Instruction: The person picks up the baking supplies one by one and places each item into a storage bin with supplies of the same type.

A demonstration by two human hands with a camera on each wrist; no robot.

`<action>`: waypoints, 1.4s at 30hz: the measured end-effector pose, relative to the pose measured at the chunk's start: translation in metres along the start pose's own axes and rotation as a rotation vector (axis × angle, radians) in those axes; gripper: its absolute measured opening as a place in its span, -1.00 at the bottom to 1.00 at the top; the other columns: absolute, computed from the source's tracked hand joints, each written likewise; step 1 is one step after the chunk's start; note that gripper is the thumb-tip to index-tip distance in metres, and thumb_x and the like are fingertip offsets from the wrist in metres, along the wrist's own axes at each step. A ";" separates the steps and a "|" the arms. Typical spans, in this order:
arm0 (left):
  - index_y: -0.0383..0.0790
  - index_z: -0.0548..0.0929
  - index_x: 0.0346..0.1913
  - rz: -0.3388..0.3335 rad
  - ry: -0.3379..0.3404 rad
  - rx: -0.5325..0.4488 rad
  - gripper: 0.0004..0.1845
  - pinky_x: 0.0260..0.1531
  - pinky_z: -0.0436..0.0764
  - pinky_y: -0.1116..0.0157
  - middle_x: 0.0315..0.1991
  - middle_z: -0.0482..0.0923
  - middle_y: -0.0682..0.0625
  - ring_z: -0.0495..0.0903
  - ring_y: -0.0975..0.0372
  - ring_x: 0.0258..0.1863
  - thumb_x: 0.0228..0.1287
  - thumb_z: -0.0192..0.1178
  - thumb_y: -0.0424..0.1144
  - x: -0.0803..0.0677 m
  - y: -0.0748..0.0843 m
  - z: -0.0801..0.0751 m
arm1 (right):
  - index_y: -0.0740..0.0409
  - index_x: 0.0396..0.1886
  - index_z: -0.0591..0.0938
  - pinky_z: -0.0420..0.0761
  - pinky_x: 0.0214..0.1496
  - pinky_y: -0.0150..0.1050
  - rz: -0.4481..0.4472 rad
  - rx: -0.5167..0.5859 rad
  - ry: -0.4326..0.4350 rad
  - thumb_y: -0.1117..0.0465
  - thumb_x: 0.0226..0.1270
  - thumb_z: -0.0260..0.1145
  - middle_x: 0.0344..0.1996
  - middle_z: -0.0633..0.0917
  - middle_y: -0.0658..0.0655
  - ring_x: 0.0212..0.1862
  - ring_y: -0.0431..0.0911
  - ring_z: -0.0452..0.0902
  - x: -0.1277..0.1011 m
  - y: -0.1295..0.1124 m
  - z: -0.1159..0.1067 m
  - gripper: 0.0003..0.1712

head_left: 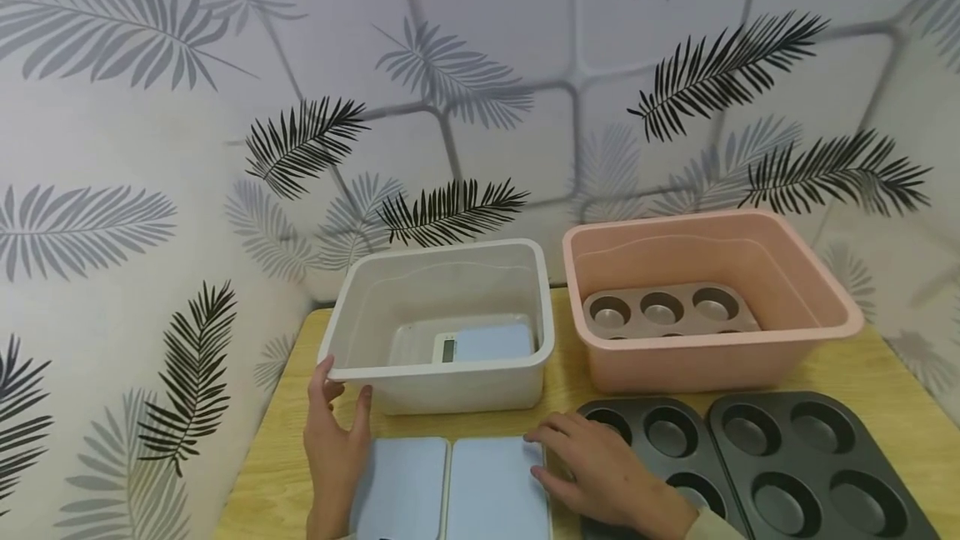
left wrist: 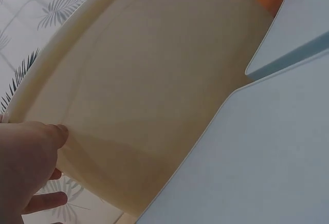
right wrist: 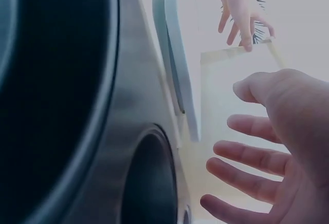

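Two pale blue flat scales point(head_left: 401, 486) point(head_left: 495, 482) lie side by side at the table's front. My left hand point(head_left: 335, 432) touches the front left corner of a white bin point(head_left: 442, 369), thumb on the front wall and fingers along the left side. In the left wrist view the thumb of the left hand point(left wrist: 25, 167) lies against the bin wall point(left wrist: 154, 90), beside a blue scale point(left wrist: 257, 162). My right hand point(head_left: 592, 465) rests with fingers spread on the right scale's right edge, next to a dark muffin tin point(head_left: 660, 448). A third scale point(head_left: 487, 342) lies inside the white bin.
A pink bin point(head_left: 720, 357) at the back right holds a brown muffin tin point(head_left: 667, 311). A second dark muffin tin point(head_left: 810, 465) lies at the front right. The wooden table point(head_left: 277, 457) stands against a leaf-patterned wall on the left and behind.
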State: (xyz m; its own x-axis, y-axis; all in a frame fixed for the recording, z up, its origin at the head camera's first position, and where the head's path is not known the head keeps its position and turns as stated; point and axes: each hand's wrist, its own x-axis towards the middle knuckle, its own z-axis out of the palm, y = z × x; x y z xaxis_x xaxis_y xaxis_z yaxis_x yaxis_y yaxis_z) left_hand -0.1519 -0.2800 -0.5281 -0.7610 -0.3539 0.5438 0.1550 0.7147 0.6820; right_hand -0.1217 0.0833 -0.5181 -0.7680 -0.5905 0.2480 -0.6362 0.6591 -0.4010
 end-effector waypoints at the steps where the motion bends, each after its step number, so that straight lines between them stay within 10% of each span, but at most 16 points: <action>1: -0.04 0.37 0.64 -0.005 0.000 0.001 -0.20 0.14 0.54 -0.11 0.13 0.75 -0.30 0.71 -0.16 0.10 0.42 0.45 -0.39 0.000 -0.001 0.001 | -0.08 0.23 0.75 0.75 0.02 -0.12 0.003 0.002 -0.008 -0.03 0.53 0.47 0.07 0.74 -0.12 0.07 -0.17 0.68 0.002 0.000 0.001 -0.63; 21: -0.04 0.31 0.66 0.001 -0.003 0.011 -0.19 0.07 0.54 -0.14 0.16 0.70 -0.30 0.67 -0.12 0.13 0.46 0.41 -0.38 0.000 -0.003 0.003 | 0.00 0.32 0.72 0.56 0.22 0.10 0.109 0.038 -0.184 -0.41 0.36 0.48 0.23 0.70 0.00 0.24 -0.04 0.61 0.021 0.006 0.013 -0.23; 42: -0.03 0.31 0.67 -0.009 -0.006 0.002 -0.20 0.04 0.56 -0.16 0.15 0.70 -0.30 0.68 -0.13 0.12 0.47 0.41 -0.36 -0.002 -0.004 0.004 | 0.07 0.15 0.63 0.49 0.42 0.16 0.092 0.229 -0.231 -0.32 0.08 0.72 0.10 0.69 0.00 0.21 -0.04 0.59 0.026 0.011 0.014 -0.17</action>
State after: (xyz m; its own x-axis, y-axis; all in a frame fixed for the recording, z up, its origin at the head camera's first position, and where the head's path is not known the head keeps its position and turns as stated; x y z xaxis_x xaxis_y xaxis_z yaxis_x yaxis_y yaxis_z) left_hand -0.1530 -0.2798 -0.5342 -0.7660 -0.3567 0.5348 0.1470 0.7127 0.6859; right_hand -0.1475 0.0683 -0.5281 -0.7681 -0.6403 0.0053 -0.5116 0.6087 -0.6064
